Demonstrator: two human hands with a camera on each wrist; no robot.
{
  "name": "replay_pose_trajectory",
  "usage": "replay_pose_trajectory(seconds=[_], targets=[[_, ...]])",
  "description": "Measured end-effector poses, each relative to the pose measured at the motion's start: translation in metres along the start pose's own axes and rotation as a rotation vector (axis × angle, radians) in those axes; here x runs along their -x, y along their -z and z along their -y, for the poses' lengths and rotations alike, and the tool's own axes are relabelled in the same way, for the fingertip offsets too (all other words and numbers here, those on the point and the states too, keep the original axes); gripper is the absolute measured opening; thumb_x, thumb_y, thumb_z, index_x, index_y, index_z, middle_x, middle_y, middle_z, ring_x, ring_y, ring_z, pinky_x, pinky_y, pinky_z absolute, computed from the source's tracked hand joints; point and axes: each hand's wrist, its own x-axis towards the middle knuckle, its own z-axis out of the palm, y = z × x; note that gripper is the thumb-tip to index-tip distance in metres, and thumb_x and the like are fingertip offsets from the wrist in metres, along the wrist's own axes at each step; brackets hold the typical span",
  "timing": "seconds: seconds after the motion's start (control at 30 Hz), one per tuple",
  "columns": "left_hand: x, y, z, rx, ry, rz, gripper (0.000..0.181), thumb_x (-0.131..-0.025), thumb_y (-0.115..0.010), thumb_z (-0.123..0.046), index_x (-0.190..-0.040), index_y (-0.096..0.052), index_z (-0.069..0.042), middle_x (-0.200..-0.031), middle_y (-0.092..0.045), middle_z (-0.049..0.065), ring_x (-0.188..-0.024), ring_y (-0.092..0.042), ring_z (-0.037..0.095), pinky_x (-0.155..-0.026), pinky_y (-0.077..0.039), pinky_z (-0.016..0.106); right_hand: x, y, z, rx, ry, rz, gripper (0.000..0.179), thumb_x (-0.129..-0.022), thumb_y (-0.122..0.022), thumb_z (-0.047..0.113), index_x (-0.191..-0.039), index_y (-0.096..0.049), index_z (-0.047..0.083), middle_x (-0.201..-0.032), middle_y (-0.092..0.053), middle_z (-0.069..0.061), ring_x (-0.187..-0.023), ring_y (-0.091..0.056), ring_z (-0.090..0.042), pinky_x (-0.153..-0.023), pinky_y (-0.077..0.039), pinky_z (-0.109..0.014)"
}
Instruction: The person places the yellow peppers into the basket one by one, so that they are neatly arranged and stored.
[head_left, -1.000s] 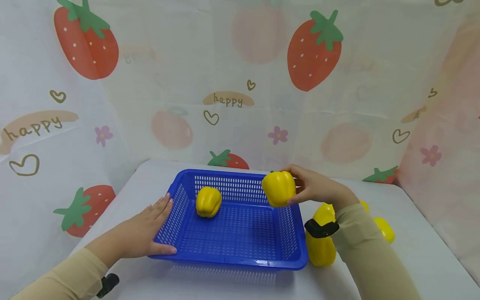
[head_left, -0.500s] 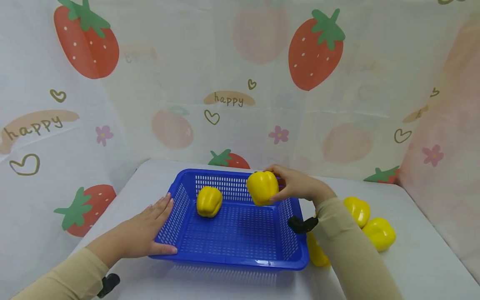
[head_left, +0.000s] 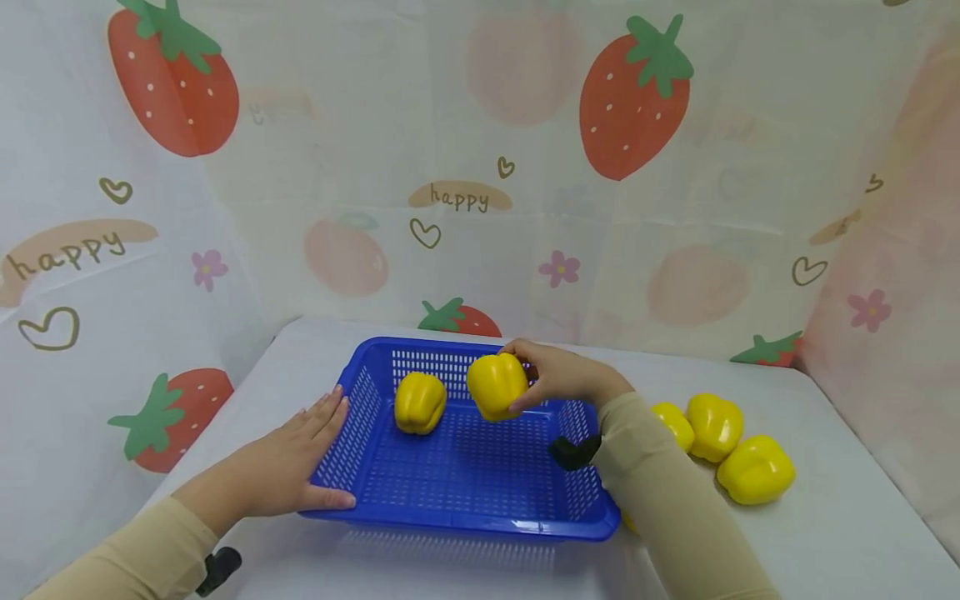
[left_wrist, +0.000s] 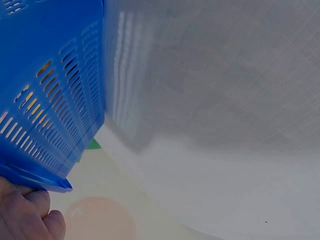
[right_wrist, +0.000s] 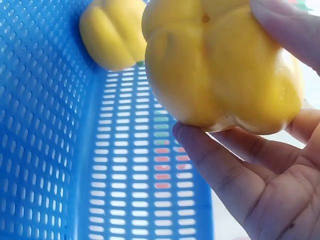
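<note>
My right hand [head_left: 562, 373] grips a yellow bell pepper [head_left: 497, 387] by its right side, above the inside of a blue plastic basket [head_left: 457, 523]. In the right wrist view the thumb and fingers wrap the held pepper [right_wrist: 220, 70]. A second yellow bell pepper [head_left: 420, 403] lies in the basket's far left part. On the basket's left rim rests my left hand [head_left: 288, 467], fingers extended and thumb along the near corner. Its curved fingertips [left_wrist: 37, 210] touch the rim in the left wrist view.
Several more yellow bell peppers [head_left: 756, 470] lie on the white table [head_left: 840, 533] right of the basket, one mostly hidden behind the right sleeve [head_left: 667, 492]. A strawberry-patterned cloth [head_left: 480, 275] hangs behind and at both sides.
My right hand has carried its pepper leftward, from above the basket's right rim to over its middle. The left hand has stayed on the rim. More of the peppers on the right now show.
</note>
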Motion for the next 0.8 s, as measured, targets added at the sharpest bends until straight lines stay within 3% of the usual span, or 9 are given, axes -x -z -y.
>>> replay_pose_trajectory(seconds=[0.6, 0.8], targets=[[0.0, -0.001, 0.001, -0.009, -0.002, 0.002, 0.114, -0.06, -0.035, -0.082, -0.139, -0.006, -0.005, -0.145, 0.002, 0.012, -0.131, -0.005, 0.027, -0.102, -0.016, 0.047, -0.027, -0.016, 0.003, 0.004, -0.076, 0.024, 0.056, -0.069, -0.074, 0.019, -0.114, -0.042, 0.015, -0.103, -0.05, -0.004, -0.093, -0.049, -0.022, -0.081, -0.043, -0.03], [0.0, -0.001, 0.001, -0.006, 0.002, 0.007, 0.114, -0.06, -0.035, -0.082, -0.139, -0.005, -0.005, -0.145, 0.002, 0.011, -0.131, -0.005, 0.027, -0.101, -0.016, 0.047, -0.044, -0.017, -0.025, 0.016, -0.097, 0.025, 0.06, -0.064, -0.077, 0.03, -0.112, -0.042, 0.02, -0.103, -0.051, -0.002, -0.093, -0.05, -0.022, -0.08, -0.043, -0.031]])
